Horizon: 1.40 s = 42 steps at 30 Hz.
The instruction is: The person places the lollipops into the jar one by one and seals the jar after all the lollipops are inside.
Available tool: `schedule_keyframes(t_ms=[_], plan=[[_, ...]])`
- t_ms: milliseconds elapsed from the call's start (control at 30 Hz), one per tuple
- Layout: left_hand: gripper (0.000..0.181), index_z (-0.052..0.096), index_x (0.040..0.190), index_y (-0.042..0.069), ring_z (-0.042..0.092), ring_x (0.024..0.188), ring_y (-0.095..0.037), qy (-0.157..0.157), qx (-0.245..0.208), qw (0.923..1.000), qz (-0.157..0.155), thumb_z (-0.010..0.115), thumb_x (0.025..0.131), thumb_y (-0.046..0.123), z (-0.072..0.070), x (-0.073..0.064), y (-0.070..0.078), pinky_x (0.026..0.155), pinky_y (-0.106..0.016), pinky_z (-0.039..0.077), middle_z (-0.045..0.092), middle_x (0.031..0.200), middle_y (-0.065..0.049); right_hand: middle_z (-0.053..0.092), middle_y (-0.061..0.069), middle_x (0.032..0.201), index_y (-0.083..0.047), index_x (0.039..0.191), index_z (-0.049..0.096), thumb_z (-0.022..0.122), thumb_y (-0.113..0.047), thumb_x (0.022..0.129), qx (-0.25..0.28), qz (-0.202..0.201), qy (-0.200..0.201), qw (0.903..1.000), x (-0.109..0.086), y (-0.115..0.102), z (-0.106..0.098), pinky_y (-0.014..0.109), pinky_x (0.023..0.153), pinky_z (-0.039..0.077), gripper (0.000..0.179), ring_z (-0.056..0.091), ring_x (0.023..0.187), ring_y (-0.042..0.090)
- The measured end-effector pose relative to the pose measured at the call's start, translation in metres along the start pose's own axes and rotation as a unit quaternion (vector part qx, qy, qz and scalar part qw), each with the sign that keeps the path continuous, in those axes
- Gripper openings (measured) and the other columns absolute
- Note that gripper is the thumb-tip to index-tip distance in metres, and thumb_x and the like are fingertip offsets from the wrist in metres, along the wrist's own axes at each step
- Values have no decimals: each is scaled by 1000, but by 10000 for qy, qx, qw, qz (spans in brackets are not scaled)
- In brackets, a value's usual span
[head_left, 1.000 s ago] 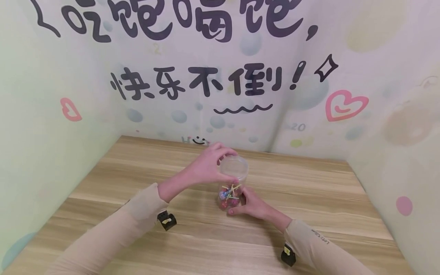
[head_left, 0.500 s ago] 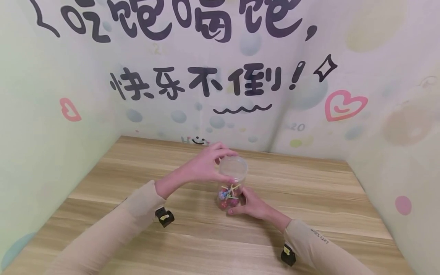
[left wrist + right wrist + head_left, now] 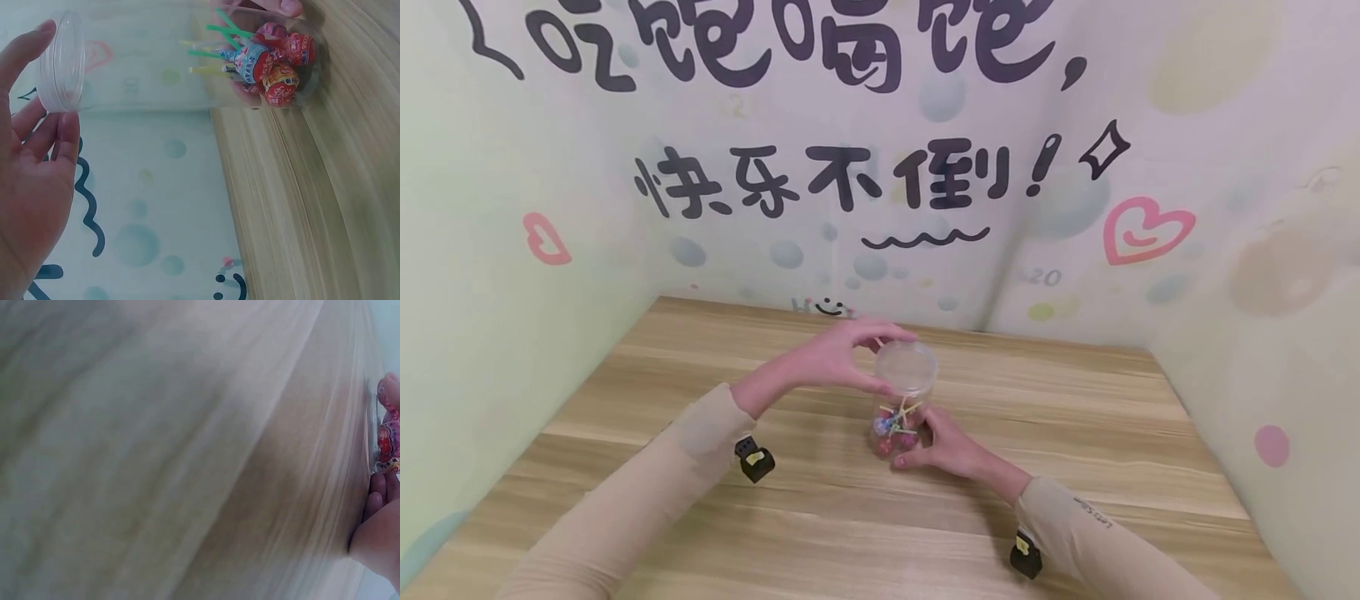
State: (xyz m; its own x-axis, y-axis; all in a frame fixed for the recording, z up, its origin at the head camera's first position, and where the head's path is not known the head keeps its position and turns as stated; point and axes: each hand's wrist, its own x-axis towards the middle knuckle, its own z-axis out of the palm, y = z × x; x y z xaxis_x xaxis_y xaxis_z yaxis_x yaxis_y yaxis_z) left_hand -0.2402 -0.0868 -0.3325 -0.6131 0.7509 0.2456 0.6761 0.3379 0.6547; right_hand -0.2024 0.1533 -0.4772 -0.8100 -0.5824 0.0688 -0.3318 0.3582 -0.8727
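Note:
A tall clear plastic jar (image 3: 886,407) stands upright on the wooden table, its round lid (image 3: 907,367) seated on top. Several wrapped lollipops (image 3: 253,64) lie in the bottom of the jar, with green and yellow sticks pointing up toward the lid. My left hand (image 3: 831,357) holds the lid by its rim, thumb on one side and fingers on the other, as the left wrist view shows. Low on the jar, my right hand (image 3: 951,446) grips the wall from the right side. Only part of that hand appears in the right wrist view, beside the lollipops (image 3: 389,440).
The wood-grain table (image 3: 820,517) stretches around the jar. A pale wall (image 3: 760,275) with black lettering, pink hearts and bubble prints rises behind it, and side walls flank the table. Each sleeve carries a small black wrist camera (image 3: 756,460).
My left hand has turned around the lid, its thumb sliding left along the near rim and its wrist shifting left. My right hand keeps its hold low on the jar.

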Motion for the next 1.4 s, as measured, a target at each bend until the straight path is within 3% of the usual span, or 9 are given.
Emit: schedule_keyframes(t_ms=[267, 467, 633, 767, 1033, 1167, 1400], plan=[[68, 54, 141, 13, 56, 125, -22, -103, -193, 9996, 195, 81, 79, 23, 0, -3, -1, 103, -35, 53, 52, 148, -7, 60, 5, 139, -15, 134, 51, 86, -18, 75, 71, -122, 59, 9999, 1, -3, 1, 22, 110, 37, 69, 51, 131, 22], [74, 55, 138, 11, 57, 118, -19, 466, -391, 9979, -223, 88, 72, 23, 10, -8, 1, 99, -30, 54, 55, 137, -6, 62, 4, 135, -15, 132, 54, 87, -17, 74, 78, -172, 91, 9998, 2, -3, 4, 21, 108, 38, 67, 53, 126, 18], [68, 61, 129, 11, 58, 111, -17, 790, -346, 9960, -236, 90, 70, 23, 14, -9, 1, 94, -25, 56, 59, 125, -5, 60, 4, 137, -15, 137, 51, 86, -17, 76, 135, -96, 54, 9998, 2, -3, 4, 26, 112, 37, 70, 51, 129, 21], [66, 60, 130, 10, 59, 111, -17, 718, -356, 9967, -95, 89, 71, 22, 13, -9, 0, 94, -26, 56, 61, 128, -5, 61, 4, 136, -15, 136, 52, 86, -17, 76, 82, -123, 73, 9999, 2, -1, 4, 26, 112, 37, 69, 52, 129, 22], [65, 56, 138, 17, 57, 120, -17, 263, -305, 9992, 68, 82, 79, 19, 10, -7, -4, 95, -30, 55, 56, 143, -2, 59, 4, 139, -15, 138, 50, 86, -18, 76, 66, -75, 80, 9999, 1, -3, 4, 32, 115, 35, 72, 50, 131, 23], [74, 51, 143, 17, 55, 120, -18, 306, -457, 9985, -66, 85, 76, 19, 13, -8, -3, 95, -33, 54, 54, 144, -2, 59, 5, 138, -15, 137, 51, 87, -17, 75, 32, -48, 112, 9999, 0, -3, 3, 36, 115, 36, 72, 50, 131, 23], [81, 52, 138, 9, 60, 116, -21, 938, -972, 9891, -590, 91, 68, 17, 19, -13, 1, 99, -37, 55, 59, 134, -7, 62, 7, 136, -12, 138, 51, 87, -18, 74, -16, -185, 130, 9997, 0, -4, 3, 28, 113, 37, 74, 53, 128, 22]])
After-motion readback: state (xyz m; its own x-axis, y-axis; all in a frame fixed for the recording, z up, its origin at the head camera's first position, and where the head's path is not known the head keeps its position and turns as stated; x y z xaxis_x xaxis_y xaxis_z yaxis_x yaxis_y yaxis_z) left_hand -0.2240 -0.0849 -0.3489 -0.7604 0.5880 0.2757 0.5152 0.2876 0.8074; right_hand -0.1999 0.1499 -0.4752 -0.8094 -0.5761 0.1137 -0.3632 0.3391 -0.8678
